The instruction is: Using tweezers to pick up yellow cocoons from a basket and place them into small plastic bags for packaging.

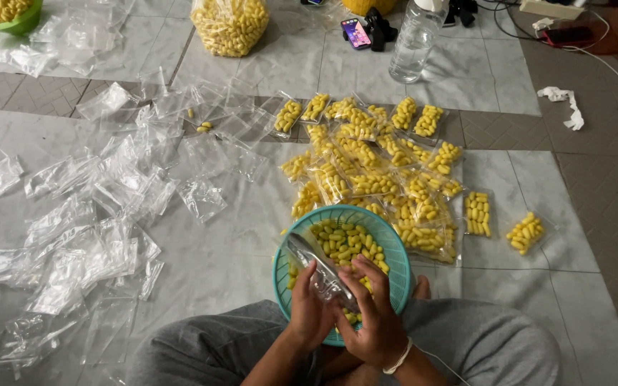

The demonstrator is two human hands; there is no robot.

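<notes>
Both hands, left hand (309, 311) and right hand (375, 318), pinching a small clear bag (321, 275) over the near teal basket (395, 246) of yellow capsules (348, 243), pretty easy to spill if tilted.

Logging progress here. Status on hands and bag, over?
Left hand and right hand both grip small clear bag. Over teal basket of yellow capsules. Nothing blocking.

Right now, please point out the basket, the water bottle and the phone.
basket (395, 246): head view, on its teal right rim.
water bottle (413, 43): head view, on the clear body below the cap.
phone (355, 33): head view, on the middle of its lit screen.
</notes>
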